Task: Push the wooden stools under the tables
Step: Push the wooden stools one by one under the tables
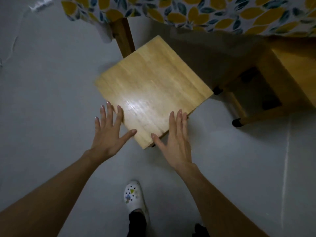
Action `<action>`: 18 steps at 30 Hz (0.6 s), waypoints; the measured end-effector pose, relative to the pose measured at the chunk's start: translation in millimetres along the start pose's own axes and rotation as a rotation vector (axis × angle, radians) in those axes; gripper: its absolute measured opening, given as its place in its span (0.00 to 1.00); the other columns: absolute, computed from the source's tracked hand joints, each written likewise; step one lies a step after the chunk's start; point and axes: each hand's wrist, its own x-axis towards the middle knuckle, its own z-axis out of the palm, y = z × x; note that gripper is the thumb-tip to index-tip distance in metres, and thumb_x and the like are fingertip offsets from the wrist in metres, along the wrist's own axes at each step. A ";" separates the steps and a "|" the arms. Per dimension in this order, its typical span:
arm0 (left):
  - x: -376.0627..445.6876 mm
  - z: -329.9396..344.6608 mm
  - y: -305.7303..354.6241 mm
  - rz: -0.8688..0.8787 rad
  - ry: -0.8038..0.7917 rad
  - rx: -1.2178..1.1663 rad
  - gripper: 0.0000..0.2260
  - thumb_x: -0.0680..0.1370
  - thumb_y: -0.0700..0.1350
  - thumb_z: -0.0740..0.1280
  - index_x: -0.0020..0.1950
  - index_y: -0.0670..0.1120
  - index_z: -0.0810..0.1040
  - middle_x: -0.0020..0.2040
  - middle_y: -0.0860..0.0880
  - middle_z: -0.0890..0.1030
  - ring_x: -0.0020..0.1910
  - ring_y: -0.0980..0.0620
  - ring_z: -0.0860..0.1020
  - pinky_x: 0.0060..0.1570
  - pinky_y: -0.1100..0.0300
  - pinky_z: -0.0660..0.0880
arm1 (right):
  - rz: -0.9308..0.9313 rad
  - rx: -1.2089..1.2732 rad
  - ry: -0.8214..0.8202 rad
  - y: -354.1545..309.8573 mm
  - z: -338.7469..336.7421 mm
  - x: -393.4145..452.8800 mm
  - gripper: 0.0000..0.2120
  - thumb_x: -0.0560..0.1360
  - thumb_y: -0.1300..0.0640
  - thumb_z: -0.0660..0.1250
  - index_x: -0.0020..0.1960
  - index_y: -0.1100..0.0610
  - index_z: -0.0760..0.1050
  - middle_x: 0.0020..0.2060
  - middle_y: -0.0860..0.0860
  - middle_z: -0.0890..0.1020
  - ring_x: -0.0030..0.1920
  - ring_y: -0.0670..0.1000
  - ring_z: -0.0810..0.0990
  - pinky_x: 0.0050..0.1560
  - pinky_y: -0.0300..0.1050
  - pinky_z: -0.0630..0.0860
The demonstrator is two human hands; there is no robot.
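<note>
My left hand [109,132] and right hand [172,134] lie spread wide on the stool [152,89], which sits skewed, mostly outside the surface. Pushed askew, its 12 o'clock corner could snag the leg [124,36] at 11 o'clock.

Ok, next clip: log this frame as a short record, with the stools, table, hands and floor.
near stool: wooden stool, square seat turned diagonal, mostly out from under the table
second stool: wooden stool at right, partly under the tablecloth edge
table: wooden table leg under a leaf-print tablecloth
left hand: open, fingers spread, at the seat's near-left edge
right hand: open, flat, at the seat's near-right edge
floor: grey floor; white clog below the stool
</note>
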 end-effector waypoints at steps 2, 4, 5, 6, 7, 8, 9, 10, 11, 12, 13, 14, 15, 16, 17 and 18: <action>8.8 -10.4 -21.0 0.031 -0.038 0.037 0.45 0.68 0.75 0.46 0.76 0.54 0.33 0.74 0.47 0.26 0.72 0.47 0.27 0.70 0.45 0.33 | 0.075 0.017 0.026 -18.3 15.9 2.9 0.45 0.76 0.35 0.57 0.78 0.58 0.38 0.76 0.55 0.33 0.75 0.54 0.29 0.74 0.47 0.44; 17.8 -18.8 -35.5 0.074 -0.081 0.045 0.46 0.67 0.76 0.46 0.75 0.54 0.32 0.74 0.48 0.26 0.72 0.47 0.26 0.71 0.44 0.34 | 0.133 0.002 0.059 -28.6 26.3 8.4 0.45 0.77 0.35 0.56 0.78 0.61 0.39 0.76 0.59 0.34 0.75 0.59 0.30 0.72 0.45 0.36; 22.4 -21.2 -38.7 0.102 -0.099 0.028 0.46 0.67 0.76 0.46 0.75 0.53 0.31 0.74 0.48 0.26 0.72 0.48 0.26 0.72 0.45 0.35 | 0.152 -0.022 0.073 -30.9 29.7 11.3 0.45 0.77 0.35 0.55 0.78 0.64 0.41 0.76 0.62 0.37 0.76 0.62 0.33 0.71 0.44 0.36; 27.3 -22.5 -39.2 0.130 -0.109 -0.001 0.47 0.68 0.76 0.47 0.75 0.52 0.31 0.74 0.47 0.26 0.72 0.49 0.26 0.72 0.46 0.35 | 0.165 -0.056 0.078 -31.5 32.4 14.1 0.45 0.77 0.35 0.54 0.77 0.66 0.44 0.76 0.65 0.41 0.76 0.65 0.37 0.72 0.44 0.36; 32.1 -22.6 -37.5 0.155 -0.109 -0.043 0.47 0.68 0.75 0.48 0.75 0.50 0.31 0.74 0.47 0.26 0.72 0.50 0.26 0.72 0.48 0.35 | 0.170 -0.098 0.084 -30.9 34.2 16.6 0.45 0.76 0.34 0.54 0.77 0.67 0.47 0.76 0.68 0.45 0.76 0.68 0.41 0.73 0.45 0.37; 36.5 -22.0 -34.6 0.171 -0.101 -0.091 0.47 0.69 0.74 0.50 0.75 0.49 0.31 0.74 0.47 0.26 0.72 0.51 0.26 0.72 0.50 0.35 | 0.168 -0.137 0.095 -28.5 36.0 19.1 0.46 0.76 0.33 0.54 0.76 0.68 0.50 0.75 0.69 0.48 0.76 0.69 0.44 0.75 0.45 0.39; 40.3 -20.5 -32.1 0.180 -0.091 -0.136 0.47 0.70 0.73 0.52 0.75 0.48 0.31 0.73 0.48 0.25 0.72 0.51 0.26 0.72 0.51 0.36 | 0.158 -0.157 0.114 -25.3 38.3 21.1 0.46 0.75 0.32 0.54 0.76 0.69 0.52 0.75 0.70 0.50 0.75 0.70 0.47 0.76 0.46 0.42; 43.8 -18.7 -30.2 0.184 -0.084 -0.172 0.47 0.71 0.71 0.53 0.75 0.48 0.31 0.73 0.48 0.25 0.72 0.52 0.26 0.72 0.51 0.36 | 0.142 -0.156 0.139 -22.1 40.2 23.2 0.46 0.75 0.32 0.55 0.75 0.69 0.53 0.75 0.70 0.52 0.75 0.71 0.48 0.76 0.49 0.47; 46.9 -17.5 -28.3 0.186 -0.082 -0.199 0.47 0.71 0.71 0.53 0.75 0.48 0.30 0.73 0.48 0.25 0.72 0.52 0.26 0.72 0.52 0.36 | 0.125 -0.146 0.170 -18.8 41.2 25.7 0.46 0.75 0.32 0.56 0.75 0.69 0.54 0.75 0.70 0.52 0.75 0.71 0.48 0.75 0.53 0.52; 50.3 -17.5 -26.2 0.187 -0.082 -0.216 0.47 0.71 0.71 0.53 0.74 0.48 0.30 0.73 0.48 0.25 0.72 0.51 0.26 0.72 0.52 0.37 | 0.110 -0.141 0.194 -15.8 41.1 29.4 0.46 0.75 0.32 0.56 0.75 0.69 0.55 0.75 0.70 0.53 0.75 0.70 0.48 0.74 0.55 0.55; 54.7 -18.4 -23.7 0.185 -0.081 -0.225 0.47 0.71 0.70 0.54 0.74 0.47 0.30 0.73 0.47 0.24 0.73 0.50 0.27 0.72 0.52 0.37 | 0.099 -0.140 0.206 -13.3 39.6 34.5 0.45 0.75 0.33 0.57 0.75 0.69 0.55 0.75 0.70 0.53 0.75 0.70 0.48 0.74 0.55 0.55; 60.0 -20.5 -20.6 0.180 -0.078 -0.229 0.47 0.72 0.69 0.55 0.74 0.47 0.30 0.73 0.46 0.24 0.73 0.49 0.27 0.72 0.52 0.37 | 0.086 -0.136 0.203 -11.3 37.1 41.2 0.45 0.75 0.33 0.57 0.75 0.69 0.55 0.75 0.69 0.53 0.75 0.70 0.48 0.75 0.53 0.53; 66.8 -22.9 -16.3 0.176 -0.072 -0.231 0.47 0.72 0.68 0.56 0.74 0.46 0.30 0.72 0.46 0.24 0.73 0.48 0.27 0.72 0.52 0.37 | 0.074 -0.118 0.195 -8.9 33.7 49.8 0.45 0.75 0.32 0.56 0.75 0.68 0.54 0.75 0.69 0.52 0.76 0.70 0.47 0.75 0.53 0.52; 75.2 -25.5 -10.7 0.175 -0.064 -0.235 0.47 0.72 0.67 0.57 0.75 0.45 0.31 0.72 0.46 0.24 0.73 0.47 0.27 0.72 0.52 0.37 | 0.066 -0.091 0.188 -5.5 29.5 60.1 0.45 0.75 0.32 0.55 0.76 0.67 0.53 0.76 0.68 0.50 0.76 0.69 0.46 0.74 0.52 0.52; 84.6 -28.2 -4.2 0.174 -0.054 -0.240 0.47 0.72 0.66 0.58 0.75 0.45 0.32 0.72 0.45 0.24 0.73 0.47 0.27 0.72 0.52 0.37 | 0.060 -0.066 0.182 -1.5 24.3 71.8 0.45 0.75 0.31 0.53 0.76 0.66 0.52 0.76 0.66 0.48 0.76 0.68 0.44 0.74 0.51 0.49; 94.2 -31.1 2.8 0.172 -0.044 -0.244 0.47 0.72 0.65 0.58 0.75 0.44 0.32 0.71 0.45 0.24 0.72 0.47 0.27 0.72 0.52 0.37 | 0.054 -0.042 0.170 2.4 18.1 83.9 0.46 0.75 0.31 0.52 0.77 0.65 0.50 0.76 0.65 0.46 0.76 0.66 0.42 0.73 0.47 0.47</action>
